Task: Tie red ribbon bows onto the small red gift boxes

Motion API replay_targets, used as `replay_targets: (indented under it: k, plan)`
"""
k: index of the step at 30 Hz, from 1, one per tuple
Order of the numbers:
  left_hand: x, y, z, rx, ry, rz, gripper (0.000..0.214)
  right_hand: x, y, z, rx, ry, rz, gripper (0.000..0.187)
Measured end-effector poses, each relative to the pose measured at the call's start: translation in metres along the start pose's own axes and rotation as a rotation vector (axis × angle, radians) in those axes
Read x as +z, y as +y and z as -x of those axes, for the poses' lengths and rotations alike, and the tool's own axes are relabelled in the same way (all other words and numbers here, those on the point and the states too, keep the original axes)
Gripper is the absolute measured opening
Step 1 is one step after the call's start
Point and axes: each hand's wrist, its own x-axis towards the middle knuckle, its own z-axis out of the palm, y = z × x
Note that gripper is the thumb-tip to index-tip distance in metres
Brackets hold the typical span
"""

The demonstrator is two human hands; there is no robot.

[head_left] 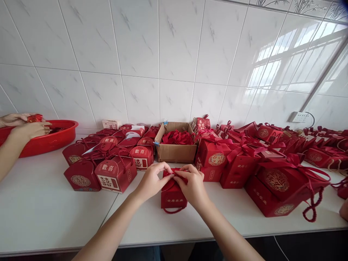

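Note:
A small red gift box (174, 198) with gold characters stands in front of me, its rope handle hanging at the near side. Over its top, my left hand (153, 181) pinches a red ribbon (170, 184) between thumb and forefinger. My right hand (192, 184) grips the same ribbon from the other side, fingertips almost meeting the left ones. The fingers partly hide the ribbon, so its exact shape there is unclear. Just behind, an open cardboard box (176, 153) holds a heap of loose red ribbons (179, 138).
Several red boxes with rope handles (115, 173) stand at left. Ribbon-tied boxes (282, 181) are stacked at right, with more along the tiled wall (179, 54). At far left, another person's hands (24, 132) hold a small red item over a red basin (51, 139).

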Motion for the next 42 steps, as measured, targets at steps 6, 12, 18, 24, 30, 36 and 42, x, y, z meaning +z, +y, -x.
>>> replay_targets:
  k: [6,12,18,24,30,36,42]
  plan:
    - [0.002,0.002,0.000,0.057,0.038,-0.130,0.005,-0.001,-0.002,-0.001,0.059,0.001,0.071,0.020]
    - [0.006,-0.004,-0.001,0.137,0.082,-0.254,0.011,0.005,0.005,-0.007,0.205,-0.007,-0.112,0.011]
    - [0.002,-0.004,-0.004,0.176,0.026,-0.240,0.015,0.004,0.013,-0.012,0.258,-0.126,-0.269,0.014]
    - [-0.001,-0.001,-0.009,0.160,-0.032,-0.144,0.016,0.004,0.017,-0.011,0.209,-0.231,-0.371,0.018]
    - [0.004,-0.004,-0.012,0.095,-0.080,0.054,0.005,-0.003,0.014,-0.012,0.192,-0.261,-0.554,0.022]
    - [0.001,0.005,0.008,0.048,0.088,-0.051,0.009,-0.002,0.014,-0.008,0.276,-0.216,-0.644,0.023]
    - [0.005,0.009,0.008,0.033,-0.018,0.007,0.013,-0.006,0.009,-0.004,0.311,-0.211,-0.667,0.024]
